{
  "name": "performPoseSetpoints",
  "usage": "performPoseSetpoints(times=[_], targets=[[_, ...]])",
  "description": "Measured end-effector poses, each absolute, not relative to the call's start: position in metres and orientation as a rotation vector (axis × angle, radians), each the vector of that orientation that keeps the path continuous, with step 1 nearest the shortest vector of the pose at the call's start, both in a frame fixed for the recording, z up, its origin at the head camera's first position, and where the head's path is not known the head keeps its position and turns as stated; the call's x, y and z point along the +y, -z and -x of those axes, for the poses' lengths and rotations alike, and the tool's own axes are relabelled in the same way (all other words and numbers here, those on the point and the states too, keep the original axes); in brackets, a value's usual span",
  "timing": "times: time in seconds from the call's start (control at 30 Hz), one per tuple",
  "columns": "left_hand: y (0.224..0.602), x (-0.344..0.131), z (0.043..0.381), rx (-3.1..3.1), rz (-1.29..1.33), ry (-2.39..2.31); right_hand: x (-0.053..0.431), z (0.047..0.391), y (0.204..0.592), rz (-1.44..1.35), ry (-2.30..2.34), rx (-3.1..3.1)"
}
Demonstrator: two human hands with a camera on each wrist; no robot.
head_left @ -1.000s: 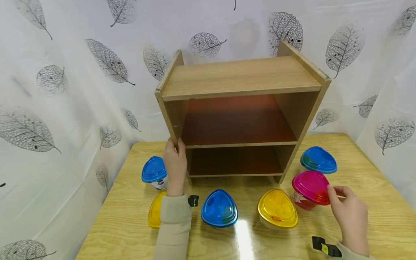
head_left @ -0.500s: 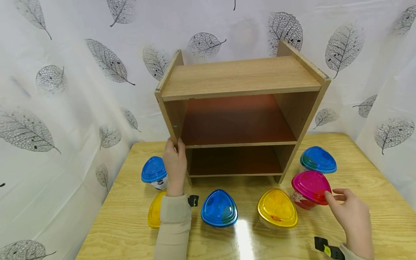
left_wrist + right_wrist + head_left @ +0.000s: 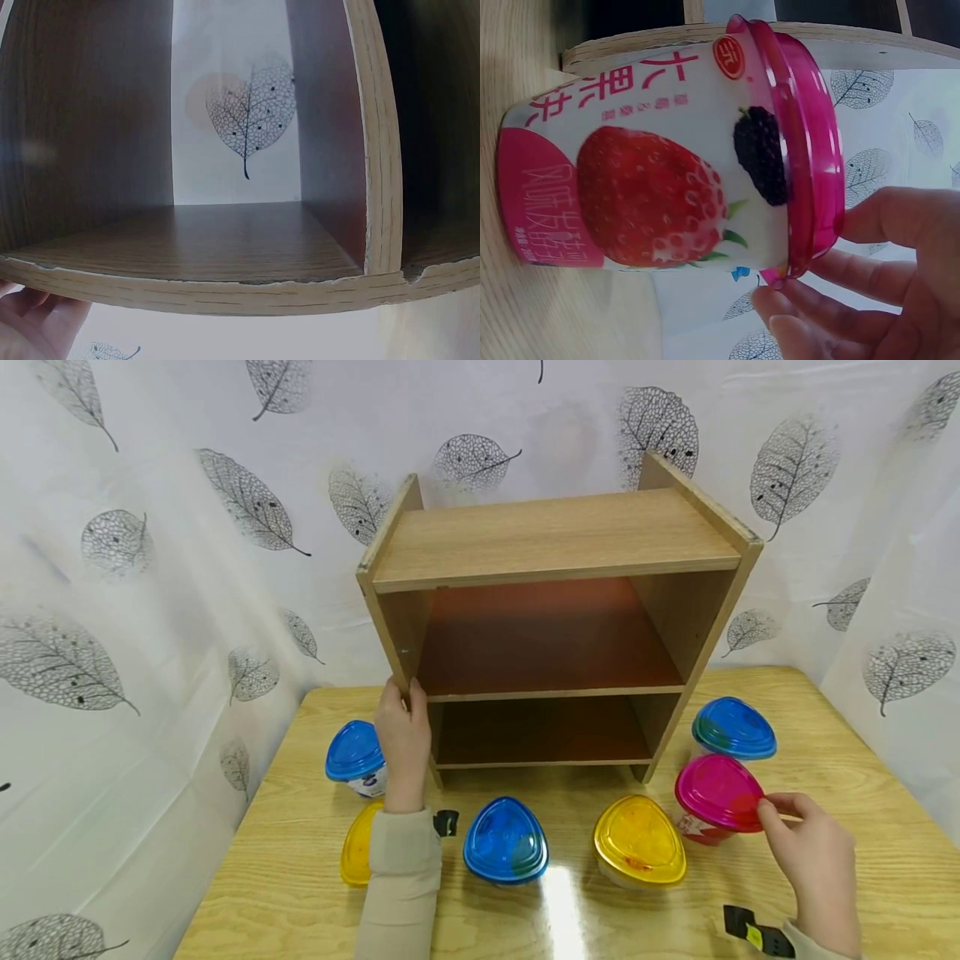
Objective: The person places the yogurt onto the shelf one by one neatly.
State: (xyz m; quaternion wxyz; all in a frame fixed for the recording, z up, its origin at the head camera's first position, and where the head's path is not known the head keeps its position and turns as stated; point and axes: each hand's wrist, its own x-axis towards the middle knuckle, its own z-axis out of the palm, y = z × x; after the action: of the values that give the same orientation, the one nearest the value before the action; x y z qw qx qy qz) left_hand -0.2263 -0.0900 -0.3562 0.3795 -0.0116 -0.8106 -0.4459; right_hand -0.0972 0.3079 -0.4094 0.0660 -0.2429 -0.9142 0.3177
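My left hand [image 3: 403,735] grips the left side panel of a wooden shelf unit [image 3: 558,545], the thumb at its inner face. In the left wrist view, part of the left hand [image 3: 37,322] shows below the panel edge [image 3: 225,292]. My right hand [image 3: 813,856] pinches the lid rim of a pink-lidded yogurt cup [image 3: 717,793] on the table. The right wrist view shows this cup [image 3: 652,165] printed with a strawberry and a blackberry, with the thumb and fingers of the right hand [image 3: 900,270] at its lid.
A yellow-lidded cup [image 3: 640,842] sits left of the pink one, a blue-lidded cup [image 3: 735,728] behind it. Another blue-lidded cup [image 3: 507,842] stands before the shelf. At left, a blue-lidded cup [image 3: 356,750] and a yellow-lidded cup [image 3: 358,847] are partly behind my left arm.
The pink-lidded cup has turned slightly in place, bringing a different part of its label forward. My right fingers shifted a little along its rim. My left hand stays put.
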Motion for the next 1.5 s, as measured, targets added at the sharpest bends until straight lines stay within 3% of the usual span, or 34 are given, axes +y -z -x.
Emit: performPoseSetpoints(times=[0.9,1.17,1.27,1.5], targets=[[0.357,-0.089,0.227,-2.072,0.032,1.147,0.313,0.097,0.414,0.690,-1.001,-2.743],[0.356,-0.089,0.227,-2.082,0.031,1.149,0.354,0.116,0.475,0.682,-0.993,-2.704],[0.356,-0.089,0.226,-2.084,0.026,1.156,0.344,0.111,0.455,0.712,-1.019,-2.701],[0.355,-0.090,0.226,-2.084,0.030,1.161,0.355,0.108,0.462,0.618,-1.178,-2.671]])
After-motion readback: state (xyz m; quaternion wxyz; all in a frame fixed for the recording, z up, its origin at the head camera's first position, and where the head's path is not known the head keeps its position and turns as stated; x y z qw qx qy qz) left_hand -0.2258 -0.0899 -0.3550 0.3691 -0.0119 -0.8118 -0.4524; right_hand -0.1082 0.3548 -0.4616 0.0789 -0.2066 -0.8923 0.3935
